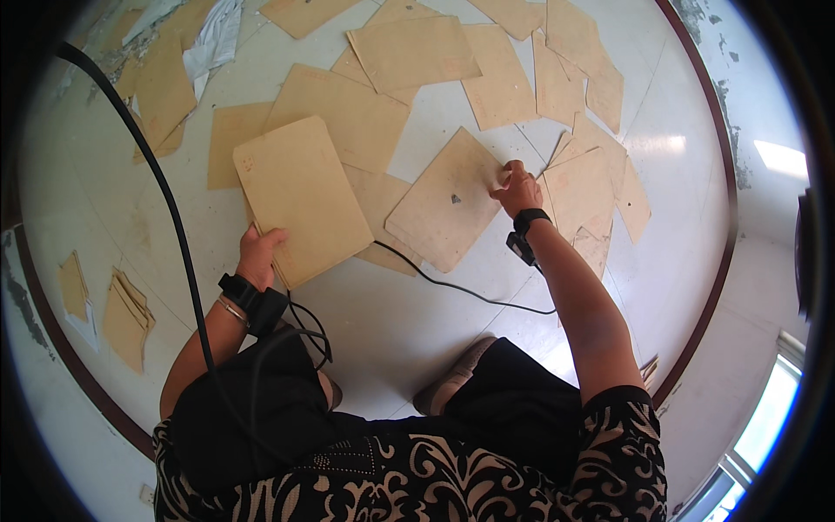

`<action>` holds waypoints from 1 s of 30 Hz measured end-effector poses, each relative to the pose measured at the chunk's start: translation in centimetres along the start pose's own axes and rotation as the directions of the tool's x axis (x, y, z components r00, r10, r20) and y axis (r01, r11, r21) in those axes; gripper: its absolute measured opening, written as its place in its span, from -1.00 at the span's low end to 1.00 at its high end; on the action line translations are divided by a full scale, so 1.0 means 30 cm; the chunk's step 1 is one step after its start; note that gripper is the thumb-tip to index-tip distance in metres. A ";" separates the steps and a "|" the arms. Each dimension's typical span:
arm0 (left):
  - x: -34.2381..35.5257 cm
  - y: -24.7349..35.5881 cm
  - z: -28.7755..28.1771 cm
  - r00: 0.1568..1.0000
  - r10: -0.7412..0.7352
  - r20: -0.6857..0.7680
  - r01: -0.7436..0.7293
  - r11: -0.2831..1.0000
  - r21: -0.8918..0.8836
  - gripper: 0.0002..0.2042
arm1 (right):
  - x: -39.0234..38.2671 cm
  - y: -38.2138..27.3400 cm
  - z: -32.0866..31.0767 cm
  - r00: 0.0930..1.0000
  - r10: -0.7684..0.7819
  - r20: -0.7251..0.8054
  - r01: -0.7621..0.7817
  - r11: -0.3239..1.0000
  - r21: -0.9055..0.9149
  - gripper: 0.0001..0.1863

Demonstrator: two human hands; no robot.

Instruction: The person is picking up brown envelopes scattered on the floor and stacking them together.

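My left hand [259,254] grips a stack of brown kraft paper envelopes [300,196] by its lower left edge, thumb on top. The stack is held above other envelopes, its edges lined up. Out to the right, my right hand [519,187] is curled at the right corner of a single kraft envelope [448,217], its fingertips closed on that edge. This envelope has a small dark mark near its middle and lies on the floor. Partly under the held stack lies a large flat envelope [335,113].
More envelopes [578,187] overlap on the pale tiled floor at the right, and others [413,52] lie farther off. Small piles [128,317] sit far left. Crumpled white plastic [213,48] lies at upper left. Black cables [461,287] run from my wrists and across the left.
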State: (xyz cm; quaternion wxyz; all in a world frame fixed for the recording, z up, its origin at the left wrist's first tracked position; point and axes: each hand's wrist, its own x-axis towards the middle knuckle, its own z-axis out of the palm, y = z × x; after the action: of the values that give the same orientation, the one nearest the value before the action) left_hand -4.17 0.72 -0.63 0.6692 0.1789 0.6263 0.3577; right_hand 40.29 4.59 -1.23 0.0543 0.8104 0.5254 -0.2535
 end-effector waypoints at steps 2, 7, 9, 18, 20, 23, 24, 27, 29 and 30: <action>0.002 -0.004 0.003 1.000 -0.003 0.025 0.003 1.000 0.016 -0.65 | 0.007 0.011 0.009 1.000 0.030 0.003 -0.030 0.998 0.046 -0.39; -0.003 0.003 0.011 1.000 0.007 0.028 -0.007 1.000 0.030 -0.66 | -0.033 -0.003 0.036 0.962 -0.053 -0.267 0.053 0.999 -0.007 -0.44; -0.002 0.004 0.012 1.000 0.009 0.017 -0.009 0.999 0.035 -0.66 | -0.015 0.012 0.037 0.957 -0.074 -0.280 0.069 0.997 -0.028 -0.43; 0.021 0.000 0.018 1.000 0.018 0.023 -0.018 1.000 -0.001 -0.65 | 0.110 0.174 0.024 0.982 0.096 -0.161 -0.052 0.965 0.258 -0.65; 0.011 -0.012 -0.001 0.999 0.023 0.031 -0.023 1.000 -0.001 -0.65 | 0.104 0.103 -0.084 0.924 0.031 -0.381 0.166 0.866 0.471 -0.71; 0.025 -0.021 -0.009 1.000 -0.010 0.027 0.010 1.000 0.000 -0.63 | 0.055 -0.043 -0.259 0.722 -0.094 -0.686 0.545 0.687 0.481 -0.88; 0.016 -0.009 -0.016 1.000 -0.007 0.019 0.007 1.000 0.001 -0.63 | -0.017 -0.134 -0.313 0.604 -0.200 -0.772 0.644 0.693 0.324 -0.86; 0.003 0.006 0.000 0.999 -0.016 0.044 0.016 1.000 -0.003 -0.62 | -0.173 -0.181 -0.343 0.564 -0.484 -0.669 0.722 0.682 0.117 -0.76; 0.004 0.007 0.016 0.999 -0.009 0.043 0.008 1.000 0.020 -0.62 | -0.206 -0.159 -0.262 0.436 -0.649 -0.624 0.802 0.595 -0.059 -0.73; 0.003 0.007 0.011 0.999 -0.009 0.040 0.008 1.000 0.024 -0.62 | -0.238 -0.152 -0.212 0.498 -0.653 -0.570 0.800 0.599 0.013 -0.75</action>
State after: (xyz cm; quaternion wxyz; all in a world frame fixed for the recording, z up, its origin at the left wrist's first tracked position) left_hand -3.92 1.01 -0.50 0.6810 0.1914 0.6176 0.3439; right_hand 36.26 2.98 8.41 -0.3130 0.5433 0.7727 -0.0988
